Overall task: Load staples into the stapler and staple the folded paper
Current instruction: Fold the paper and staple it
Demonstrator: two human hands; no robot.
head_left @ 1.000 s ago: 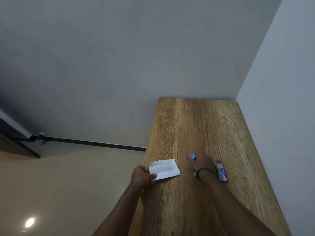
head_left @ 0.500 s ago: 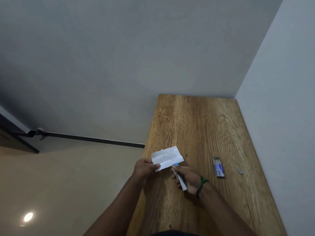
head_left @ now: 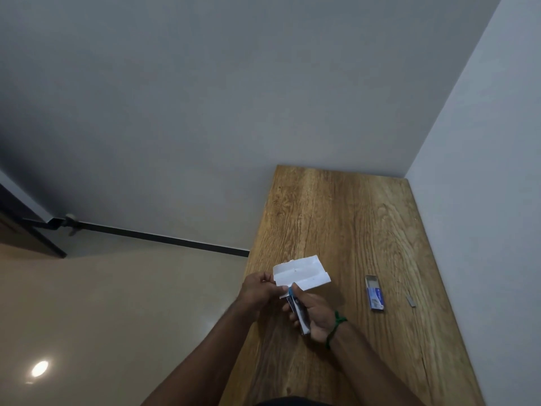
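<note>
Low in the middle of the frame, the left hand [head_left: 257,290] pinches the left edge of the folded paper [head_left: 301,273], held above the wooden table [head_left: 336,218]. The right hand [head_left: 314,313], a green band [head_left: 336,325] at its wrist, is wrapped around the stapler [head_left: 298,310], whose front end meets the paper's lower edge. To the right, a staple box [head_left: 374,294] lies open, a staple strip [head_left: 411,300] beside it.

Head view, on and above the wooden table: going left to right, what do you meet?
Left hand → folded paper → right hand gripping the stapler → green wristband → staple box → loose staple strip, all over the table.
</note>
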